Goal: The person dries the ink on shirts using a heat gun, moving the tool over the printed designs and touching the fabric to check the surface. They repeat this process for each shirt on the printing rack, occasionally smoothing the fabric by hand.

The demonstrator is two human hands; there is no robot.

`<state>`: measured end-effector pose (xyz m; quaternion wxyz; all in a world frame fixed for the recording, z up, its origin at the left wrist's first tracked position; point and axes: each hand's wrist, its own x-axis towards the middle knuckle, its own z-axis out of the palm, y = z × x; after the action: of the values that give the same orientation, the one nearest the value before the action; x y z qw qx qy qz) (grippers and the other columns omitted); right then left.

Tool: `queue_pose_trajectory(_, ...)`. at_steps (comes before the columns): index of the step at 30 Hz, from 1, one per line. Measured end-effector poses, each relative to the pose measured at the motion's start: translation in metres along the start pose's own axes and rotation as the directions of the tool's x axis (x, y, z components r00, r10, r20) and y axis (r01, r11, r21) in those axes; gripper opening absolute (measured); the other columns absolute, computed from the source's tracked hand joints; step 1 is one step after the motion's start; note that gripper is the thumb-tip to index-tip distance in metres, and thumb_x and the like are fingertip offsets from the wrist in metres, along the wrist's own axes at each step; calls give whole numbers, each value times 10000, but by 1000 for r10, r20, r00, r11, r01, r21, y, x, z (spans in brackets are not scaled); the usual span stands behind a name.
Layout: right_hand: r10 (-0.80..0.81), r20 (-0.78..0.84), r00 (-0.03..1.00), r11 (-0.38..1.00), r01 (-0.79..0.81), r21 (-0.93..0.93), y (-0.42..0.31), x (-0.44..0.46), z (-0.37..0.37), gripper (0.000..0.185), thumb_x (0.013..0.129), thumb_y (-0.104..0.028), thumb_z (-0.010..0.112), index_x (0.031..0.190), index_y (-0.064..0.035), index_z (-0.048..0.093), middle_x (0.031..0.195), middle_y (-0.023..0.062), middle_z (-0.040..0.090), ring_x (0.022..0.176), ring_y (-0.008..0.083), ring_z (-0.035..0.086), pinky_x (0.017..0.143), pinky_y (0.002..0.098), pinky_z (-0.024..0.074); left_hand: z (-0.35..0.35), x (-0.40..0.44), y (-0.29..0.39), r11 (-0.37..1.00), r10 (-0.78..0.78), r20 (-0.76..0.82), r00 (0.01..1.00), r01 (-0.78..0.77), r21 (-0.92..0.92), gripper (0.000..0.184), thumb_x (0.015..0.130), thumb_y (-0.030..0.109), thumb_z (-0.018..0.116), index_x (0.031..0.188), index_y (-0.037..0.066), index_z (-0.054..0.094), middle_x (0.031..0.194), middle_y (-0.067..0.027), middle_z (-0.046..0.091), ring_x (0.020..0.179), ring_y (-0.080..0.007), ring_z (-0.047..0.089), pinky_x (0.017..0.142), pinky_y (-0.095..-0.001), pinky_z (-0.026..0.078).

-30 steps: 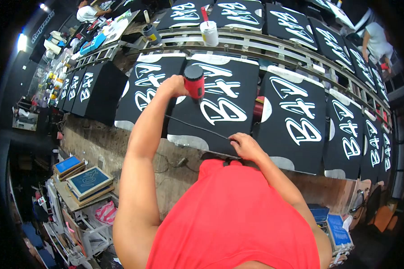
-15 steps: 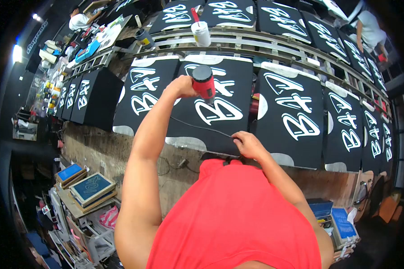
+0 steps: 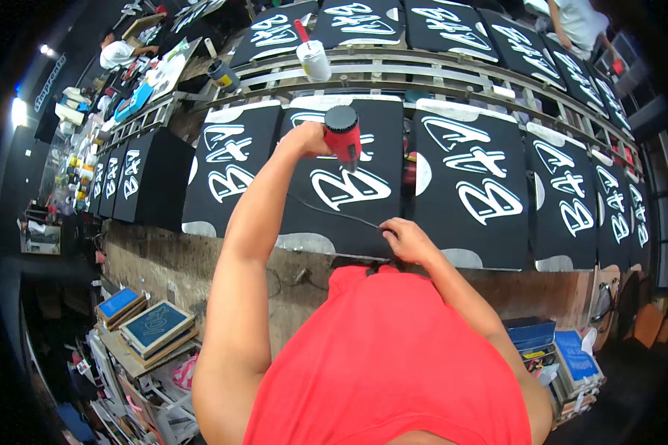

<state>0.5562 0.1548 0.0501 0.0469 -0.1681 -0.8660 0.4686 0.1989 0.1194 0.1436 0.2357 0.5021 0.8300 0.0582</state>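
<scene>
My left hand [image 3: 309,139] is wrapped round a red heat gun [image 3: 343,137] with a dark round end, its nozzle pointing down over a black printed panel [image 3: 304,222] with white lettering. From the gun a dark cable [image 3: 330,213] runs across the panel's lower part to my right hand [image 3: 406,239], whose fingers pinch it near the panel's front edge. Just right of that panel lies another black panel [image 3: 438,230] with the same white lettering. The gun covers part of the lettering beneath it.
Behind the panels, a metal rail [image 3: 423,68] carries a white tub [image 3: 314,62] with a red handle and a dark tub [image 3: 223,76]. Framed screens [image 3: 156,326] are stacked at lower left. Another person [image 3: 575,26] stands at upper right, and a further person [image 3: 116,53] at upper left.
The heat gun in my left hand has moved right across the lettered panel. The view has shifted, so the panels and tubs appear further left. My right hand still pinches the cable.
</scene>
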Motion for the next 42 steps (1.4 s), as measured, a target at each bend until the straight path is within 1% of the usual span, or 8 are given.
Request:
queue_pose_trajectory(3,-15,-17,1000,1000,15,5,4,-3,0,250,964,-132,611,1134,25,707,1129,212,712,1082,397,674,968,452,531,9,11,10,991,-124,93,988,127,-32,491,708,369,853,1085,66,766,980,-202,772,946,-377,739,857,-440,577)
queue_pose_trajectory(8,4,-32,999,1000,-4,25,4,-9,-5,250,959,-130,613,1125,30,708,1121,218,713,1087,399,673,970,450,529,26,16,30,979,191,-35,981,-188,83,446,697,399,829,1036,111,794,848,-129,771,866,-322,747,830,-419,583)
queue_pose_trajectory(13,-6,-53,999,999,8,35,10,-11,-3,249,959,-129,610,1120,33,709,1125,219,715,1092,400,673,979,452,526,27,12,64,974,210,135,968,-219,55,454,693,424,836,998,91,798,978,-197,772,966,-379,738,891,-449,583)
queue_pose_trajectory(18,-11,-55,998,999,13,30,9,-12,-3,252,960,-133,608,1116,36,710,1121,220,716,1093,401,673,988,452,523,30,-4,87,969,207,74,976,-215,124,458,711,442,805,1005,91,796,998,-210,767,992,-384,734,893,-476,590)
queue_pose_trajectory(21,-18,-48,999,999,20,27,9,-12,-4,249,960,-136,607,1111,34,709,1119,220,716,1087,401,674,981,454,524,27,-7,82,970,168,178,970,-194,145,437,724,420,785,1016,95,793,1025,-226,760,992,-387,734,895,-471,592)
queue_pose_trajectory(34,-45,-2,999,999,45,19,3,-7,-1,257,960,-138,610,1135,22,710,1097,215,709,1056,399,677,952,448,532,5,-20,37,974,-35,-27,999,40,223,442,745,355,776,1093,83,774,1102,-197,759,1053,-383,722,924,-453,591)
queue_pose_trajectory(38,-31,19,999,999,31,18,1,-5,-1,256,962,-133,612,1142,23,707,1113,216,711,1066,400,678,958,448,532,-4,-16,16,973,-55,53,997,41,227,452,771,362,768,1125,81,768,1144,-189,757,1096,-368,716,948,-464,580)
queue_pose_trajectory(42,-42,18,999,999,42,29,-1,-3,2,255,963,-131,612,1141,25,706,1110,216,712,1064,401,678,958,449,532,-4,-20,2,978,-64,-46,997,71,194,484,738,425,824,1073,77,786,1048,-231,757,1020,-400,725,918,-477,578)
